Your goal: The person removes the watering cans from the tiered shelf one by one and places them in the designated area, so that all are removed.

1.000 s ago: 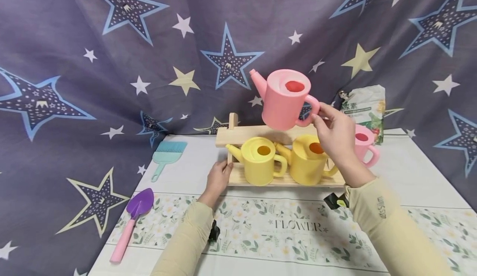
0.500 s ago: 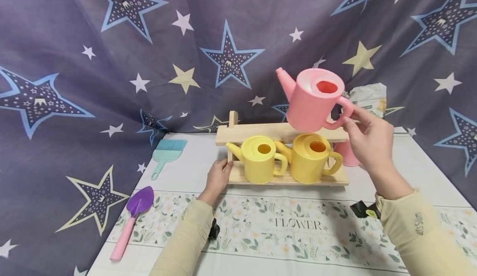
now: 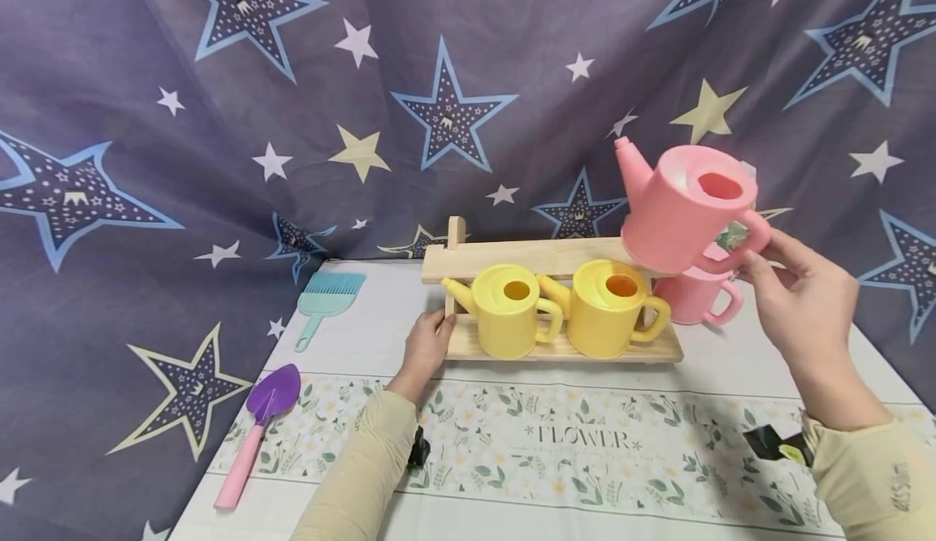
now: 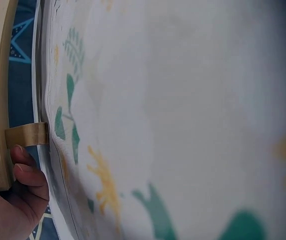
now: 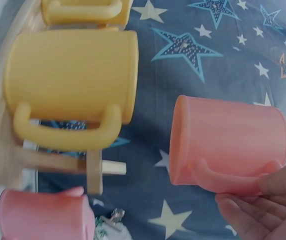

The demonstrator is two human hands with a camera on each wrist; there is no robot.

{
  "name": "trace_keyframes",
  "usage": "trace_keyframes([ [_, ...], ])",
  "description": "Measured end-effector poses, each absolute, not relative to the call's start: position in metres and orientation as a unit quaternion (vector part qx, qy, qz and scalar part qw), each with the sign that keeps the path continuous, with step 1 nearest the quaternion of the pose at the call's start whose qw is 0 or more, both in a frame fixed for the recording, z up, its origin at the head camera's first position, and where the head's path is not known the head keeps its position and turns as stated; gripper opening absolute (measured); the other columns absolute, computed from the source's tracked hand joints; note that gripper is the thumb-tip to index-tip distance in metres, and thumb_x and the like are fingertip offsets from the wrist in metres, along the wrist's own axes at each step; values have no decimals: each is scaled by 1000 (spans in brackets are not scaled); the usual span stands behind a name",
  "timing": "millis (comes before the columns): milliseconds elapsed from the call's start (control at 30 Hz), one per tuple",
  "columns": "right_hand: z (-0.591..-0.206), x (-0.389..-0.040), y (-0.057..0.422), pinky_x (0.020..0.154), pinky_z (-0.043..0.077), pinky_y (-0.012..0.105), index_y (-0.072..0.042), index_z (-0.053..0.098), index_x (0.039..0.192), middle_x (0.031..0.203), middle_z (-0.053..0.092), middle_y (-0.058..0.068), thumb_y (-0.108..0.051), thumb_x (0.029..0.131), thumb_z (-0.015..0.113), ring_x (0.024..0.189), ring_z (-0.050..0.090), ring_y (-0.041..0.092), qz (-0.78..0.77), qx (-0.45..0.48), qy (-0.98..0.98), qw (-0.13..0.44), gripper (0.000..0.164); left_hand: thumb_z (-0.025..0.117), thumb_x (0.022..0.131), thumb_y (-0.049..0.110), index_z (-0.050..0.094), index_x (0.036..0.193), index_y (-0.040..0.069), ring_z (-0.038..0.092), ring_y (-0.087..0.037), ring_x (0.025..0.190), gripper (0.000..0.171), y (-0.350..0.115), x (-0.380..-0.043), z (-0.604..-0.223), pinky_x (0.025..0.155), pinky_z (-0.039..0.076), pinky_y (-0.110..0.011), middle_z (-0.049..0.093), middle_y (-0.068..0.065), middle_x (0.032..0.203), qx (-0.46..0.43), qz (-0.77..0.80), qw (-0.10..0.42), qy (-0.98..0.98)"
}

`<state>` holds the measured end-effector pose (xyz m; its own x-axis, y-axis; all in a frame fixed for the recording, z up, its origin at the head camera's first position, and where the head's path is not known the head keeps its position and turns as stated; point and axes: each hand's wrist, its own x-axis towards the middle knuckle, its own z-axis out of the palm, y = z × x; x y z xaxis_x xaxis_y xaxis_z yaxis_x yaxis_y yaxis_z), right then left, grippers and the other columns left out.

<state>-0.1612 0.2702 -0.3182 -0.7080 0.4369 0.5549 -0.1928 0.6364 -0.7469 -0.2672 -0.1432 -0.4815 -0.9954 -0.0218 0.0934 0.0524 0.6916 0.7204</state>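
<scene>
My right hand (image 3: pixel 808 313) pinches the handle of a pink watering can (image 3: pixel 680 212), which hangs tilted in the air over the right end of a two-tier wooden rack (image 3: pixel 512 261). In the right wrist view, thumb and fingers close on the lower part of that handle. Two yellow watering cans, one on the left (image 3: pixel 506 322) and one on the right (image 3: pixel 603 322), stand on the rack's lower board, spouts to the left. My left hand (image 3: pixel 427 350) grips the left end of that board; in the left wrist view its fingers (image 4: pixel 30 175) curl under the wood.
A second pink watering can (image 3: pixel 691 293) stands right of the rack, partly hidden by the held one. At the table's left lie a teal hand brush (image 3: pixel 327 297) and a purple trowel with a pink handle (image 3: pixel 249 460). A star-patterned curtain (image 3: pixel 512 21) hangs behind.
My right hand has carried the pink watering can to the right and slightly down, from above the rack's middle to its right end. The left hand stays on the rack.
</scene>
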Motion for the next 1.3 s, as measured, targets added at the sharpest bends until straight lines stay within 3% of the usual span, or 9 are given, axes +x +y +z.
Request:
trace_keyframes([
  [133, -327, -156, 283, 54, 35, 3, -14, 68, 125, 96, 65, -26, -16, 92, 67, 68, 51, -27, 388, -99, -833, 381, 33, 50, 103, 31, 55, 139, 10, 54, -34, 118, 41, -144, -267, -482, 100, 43, -52, 58, -17, 125, -6, -394, 46, -918],
  [367, -341, -149, 303, 66, 39, -1, -8, 67, 125, 83, 52, -40, -12, 93, 66, 68, 49, -27, 393, -120, -828, 381, 33, 49, 104, 31, 56, 138, 10, 55, -34, 117, 41, -146, -267, -483, 99, 44, -52, 58, -17, 124, -6, -386, 46, -921],
  [567, -355, -142, 321, 73, 42, 0, -7, 64, 130, 103, 65, -13, -16, 96, 63, 71, 45, -29, 369, -144, -837, 377, 35, 49, 104, 31, 55, 139, 9, 55, -33, 116, 42, -146, -267, -484, 99, 44, -51, 59, -17, 124, -7, -383, 48, -923],
  [700, -367, -138, 335, 73, 41, -1, -1, 59, 132, 96, 60, -24, -10, 97, 59, 77, 49, -23, 411, -123, -818, 385, 36, 49, 104, 31, 55, 139, 9, 56, -32, 115, 42, -146, -268, -485, 98, 45, -50, 59, -16, 123, -7, -384, 47, -922],
  [833, -377, -137, 348, 75, 41, 0, -6, 62, 128, 87, 53, -31, -3, 98, 55, 80, 53, -16, 455, -107, -789, 398, 31, 49, 103, 32, 54, 139, 10, 55, -32, 115, 42, -146, -269, -484, 98, 45, -50, 59, -16, 123, -4, -384, 44, -922],
  [933, -389, -141, 362, 74, 41, -1, -7, 63, 128, 87, 53, -32, 0, 97, 56, 79, 52, -17, 456, -107, -779, 416, 32, 49, 103, 32, 55, 139, 10, 55, -33, 115, 42, -146, -270, -484, 98, 45, -50, 59, -16, 123, -4, -383, 45, -923],
  [1067, -421, -153, 396, 74, 40, -1, 2, 61, 129, 90, 57, -26, -5, 97, 58, 78, 53, -16, 466, -92, -757, 448, 32, 49, 103, 32, 54, 139, 10, 55, -32, 115, 43, -146, -271, -484, 98, 45, -50, 59, -16, 123, -4, -383, 45, -922],
  [1200, -463, -170, 438, 78, 41, 0, -8, 63, 129, 94, 57, -23, -15, 98, 57, 80, 53, -15, 476, -104, -741, 462, 32, 49, 103, 33, 53, 140, 9, 56, -32, 114, 44, -146, -271, -484, 97, 46, -49, 58, -16, 122, -6, -384, 41, -922],
  [1300, -464, -169, 439, 77, 40, -1, -7, 61, 131, 91, 52, -27, -14, 99, 55, 79, 51, -16, 473, -141, -748, 444, 33, 49, 103, 33, 53, 140, 9, 56, -31, 112, 44, -146, -271, -484, 96, 47, -49, 59, -15, 121, -7, -383, 42, -923],
])
